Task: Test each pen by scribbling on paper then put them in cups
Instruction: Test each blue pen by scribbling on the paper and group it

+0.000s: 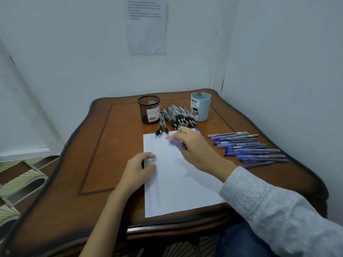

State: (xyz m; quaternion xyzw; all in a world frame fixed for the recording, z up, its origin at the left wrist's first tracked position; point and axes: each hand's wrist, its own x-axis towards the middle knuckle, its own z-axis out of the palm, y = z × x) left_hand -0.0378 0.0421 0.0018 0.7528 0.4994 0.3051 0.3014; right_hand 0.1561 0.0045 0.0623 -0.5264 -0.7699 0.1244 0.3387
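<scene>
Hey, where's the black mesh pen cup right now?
Head view: the black wire-mesh cup stands near the far edge of the brown wooden table, just left of the pile of black-grip pens.

I see a glossy brown wooden table [104,164], matt white paper sheet [185,182], black metal-mesh cup [148,112], and pale-blue, probably plastic cup [201,108].

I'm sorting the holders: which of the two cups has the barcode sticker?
The black mesh cup, left of the pen pile, with see-through wire walls. The light blue cup to the right is solid and bears a DIY label instead.
</scene>
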